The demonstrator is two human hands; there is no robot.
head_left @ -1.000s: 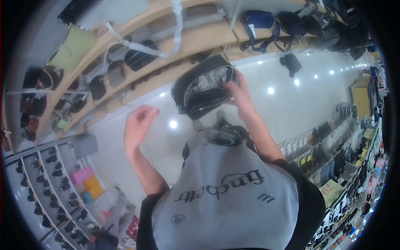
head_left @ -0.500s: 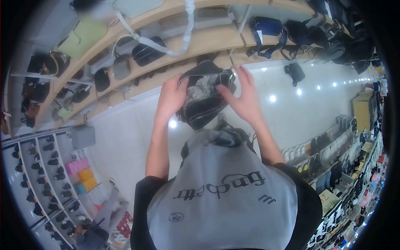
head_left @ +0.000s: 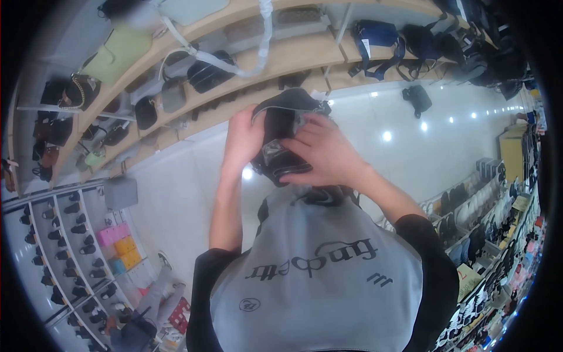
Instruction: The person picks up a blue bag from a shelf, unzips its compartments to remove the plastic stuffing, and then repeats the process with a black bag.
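A black bag (head_left: 288, 100) with its zipped mouth open is held above the floor in front of my chest. Along its left side, my left hand (head_left: 243, 139) is closed, with the thumb over the rim. My right hand (head_left: 325, 151) reaches across the mouth from the right. Its fingers lie over the opening and its thumb rests near the front edge, gripping the bag there. Some crumpled grey stuffing (head_left: 272, 150) shows inside, partly hidden behind the right fingers.
Wooden shelves (head_left: 258, 69) with handbags curve across the far side. A dark bag (head_left: 417, 100) lies on the shiny floor (head_left: 375, 164). Shoe racks stand left (head_left: 64, 240) and right (head_left: 463, 211). A grey box (head_left: 121, 193) and another person (head_left: 138, 328) are at left.
My right hand has moved left from the bag's right edge and now covers part of its mouth. Less stuffing shows, and more dark lining is visible. The left hand keeps its hold.
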